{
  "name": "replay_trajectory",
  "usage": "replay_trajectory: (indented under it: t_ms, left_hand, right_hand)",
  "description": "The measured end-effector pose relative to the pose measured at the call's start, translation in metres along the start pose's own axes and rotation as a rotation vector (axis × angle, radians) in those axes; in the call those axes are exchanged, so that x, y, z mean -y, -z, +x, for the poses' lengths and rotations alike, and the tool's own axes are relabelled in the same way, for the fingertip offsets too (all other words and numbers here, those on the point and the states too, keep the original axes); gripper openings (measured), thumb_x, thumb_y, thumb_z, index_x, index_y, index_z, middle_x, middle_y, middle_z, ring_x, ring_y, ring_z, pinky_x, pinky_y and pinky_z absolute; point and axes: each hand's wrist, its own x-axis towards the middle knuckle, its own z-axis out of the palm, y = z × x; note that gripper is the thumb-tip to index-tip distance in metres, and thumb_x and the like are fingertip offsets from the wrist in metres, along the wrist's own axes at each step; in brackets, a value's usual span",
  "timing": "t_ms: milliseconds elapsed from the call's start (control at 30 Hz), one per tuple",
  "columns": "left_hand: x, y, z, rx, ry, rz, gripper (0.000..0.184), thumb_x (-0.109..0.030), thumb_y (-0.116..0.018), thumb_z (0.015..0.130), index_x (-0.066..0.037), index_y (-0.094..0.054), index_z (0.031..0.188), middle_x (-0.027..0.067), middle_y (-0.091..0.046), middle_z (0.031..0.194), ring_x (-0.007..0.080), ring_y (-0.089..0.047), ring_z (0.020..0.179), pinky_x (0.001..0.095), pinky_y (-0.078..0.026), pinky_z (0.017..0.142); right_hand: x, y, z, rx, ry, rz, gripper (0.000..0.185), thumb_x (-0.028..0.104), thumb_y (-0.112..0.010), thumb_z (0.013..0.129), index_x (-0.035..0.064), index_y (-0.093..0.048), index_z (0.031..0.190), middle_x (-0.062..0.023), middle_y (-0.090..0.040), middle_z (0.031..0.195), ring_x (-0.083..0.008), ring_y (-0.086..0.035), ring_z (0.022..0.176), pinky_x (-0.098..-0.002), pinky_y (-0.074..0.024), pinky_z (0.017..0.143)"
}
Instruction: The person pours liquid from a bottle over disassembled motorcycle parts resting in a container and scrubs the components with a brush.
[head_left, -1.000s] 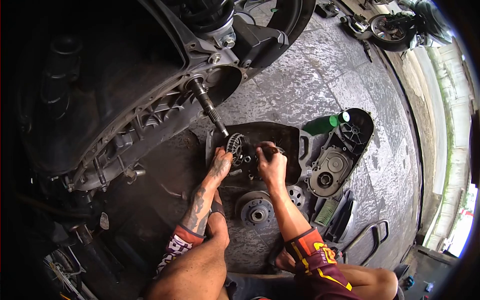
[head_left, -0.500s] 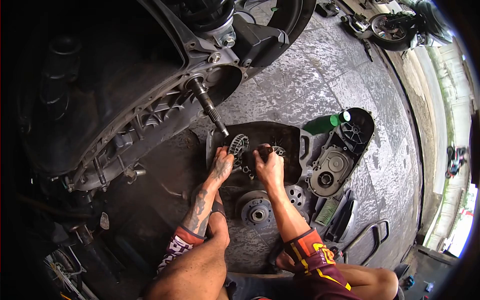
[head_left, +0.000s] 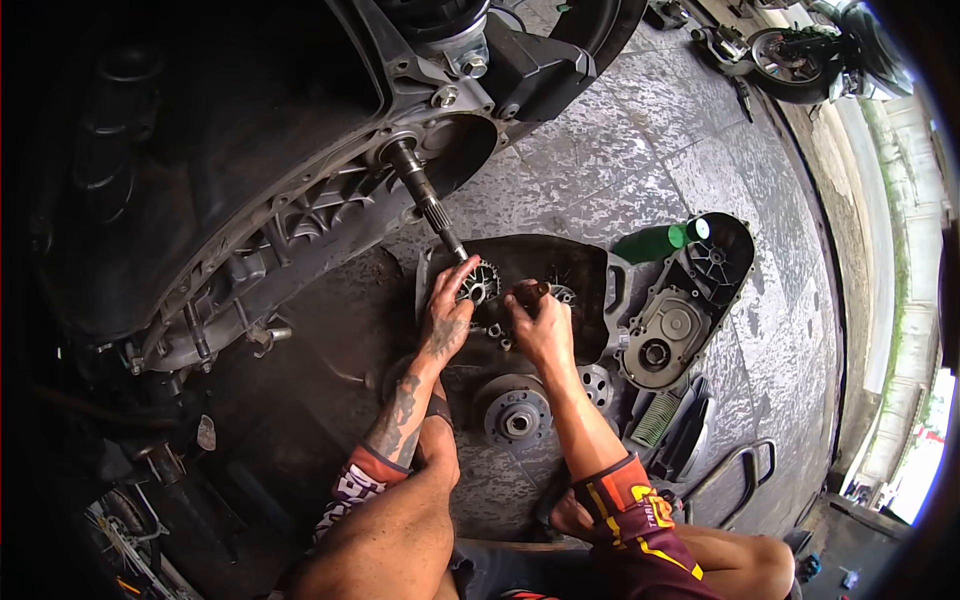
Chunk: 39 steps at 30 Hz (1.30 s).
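My left hand (head_left: pixel 447 318) grips the edge of a toothed metal disc (head_left: pixel 483 284), its fingers stretched along the disc's left side. The thumb is mostly hidden. My right hand (head_left: pixel 544 332) is closed around a short, dark brown cylindrical object (head_left: pixel 533 293) whose exact kind I cannot make out. Both hands are over a dark tray-like cover (head_left: pixel 584 262). Behind the right fingers lies a finned metal part (head_left: pixel 563 296), partly covered. Small metal pieces (head_left: pixel 499 338) lie in the cover between my wrists.
A splined shaft (head_left: pixel 428 200) juts from the scooter's engine case (head_left: pixel 300 210) toward my left hand. Nearer me sits a round metal clutch assembly (head_left: pixel 516 420). To the right are a green bottle (head_left: pixel 650 243), a casing cover (head_left: pixel 662 345) and a coil spring (head_left: pixel 655 420).
The toothed disc has turned from edge-on to more face-on, and my left fingers have stretched upward along it. My right hand keeps its grip with little movement. The view has shifted slightly.
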Motion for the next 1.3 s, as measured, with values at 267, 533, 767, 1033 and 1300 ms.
replay_trajectory:
  t_ms: [267, 533, 767, 1033, 1300]
  left_hand:
    - [0.014, -0.009, -0.003, -0.168, 0.237, -0.158, 0.069, -0.025, -0.076, 0.085, -0.009, -0.041, 0.142, 0.0134, -0.054, 0.116, 0.0232, -0.053, 0.105, 0.0377, -0.046, 0.090]
    - [0.007, -0.009, 0.006, -0.126, 0.288, -0.027, 0.054, -0.013, -0.068, 0.086, -0.011, -0.049, 0.137, 0.0017, -0.043, 0.097, 0.0122, -0.046, 0.081, 0.0280, -0.044, 0.076]
    - [0.005, -0.003, -0.003, -0.191, -0.074, 0.070, 0.045, -0.006, -0.049, 0.087, -0.003, -0.053, 0.132, 0.0175, -0.054, 0.115, 0.0306, -0.055, 0.104, 0.0378, -0.046, 0.094]
    - [-0.001, -0.003, -0.009, -0.172, -0.019, 0.051, 0.035, -0.006, -0.053, 0.083, -0.004, -0.059, 0.118, 0.0146, -0.054, 0.110, 0.0302, -0.056, 0.105, 0.0384, -0.045, 0.094]
    - [0.003, -0.008, -0.002, -0.131, 0.174, -0.050, 0.029, -0.015, -0.072, 0.082, -0.005, -0.054, 0.104, 0.0096, -0.051, 0.101, 0.0210, -0.054, 0.093, 0.0353, -0.046, 0.087]
  right_hand:
    - [-0.015, 0.001, 0.004, -0.047, 0.007, -0.163, 0.013, 0.008, -0.064, 0.088, 0.0021, -0.064, 0.100, -0.0219, -0.070, 0.090, -0.0375, -0.070, 0.088, -0.0435, -0.0538, 0.074]
    - [-0.016, 0.006, -0.001, -0.080, 0.021, 0.000, 0.017, 0.008, -0.065, 0.088, 0.0012, -0.066, 0.103, -0.0205, -0.071, 0.091, -0.0342, -0.071, 0.090, -0.0381, -0.0548, 0.076]
    - [0.015, 0.010, -0.003, 0.070, -0.025, 0.090, 0.014, 0.008, -0.065, 0.088, 0.0006, -0.067, 0.099, -0.0202, -0.071, 0.087, -0.0324, -0.072, 0.083, -0.0363, -0.0535, 0.074]
    - [0.010, -0.001, -0.008, 0.040, 0.054, -0.010, 0.013, 0.007, -0.066, 0.085, 0.0000, -0.066, 0.097, -0.0221, -0.070, 0.085, -0.0387, -0.069, 0.084, -0.0415, -0.0535, 0.072]
    - [0.006, -0.011, -0.028, -0.084, -0.054, 0.141, 0.011, 0.006, -0.066, 0.087, -0.0011, -0.066, 0.095, -0.0191, -0.072, 0.086, -0.0279, -0.073, 0.081, -0.0341, -0.0545, 0.073]
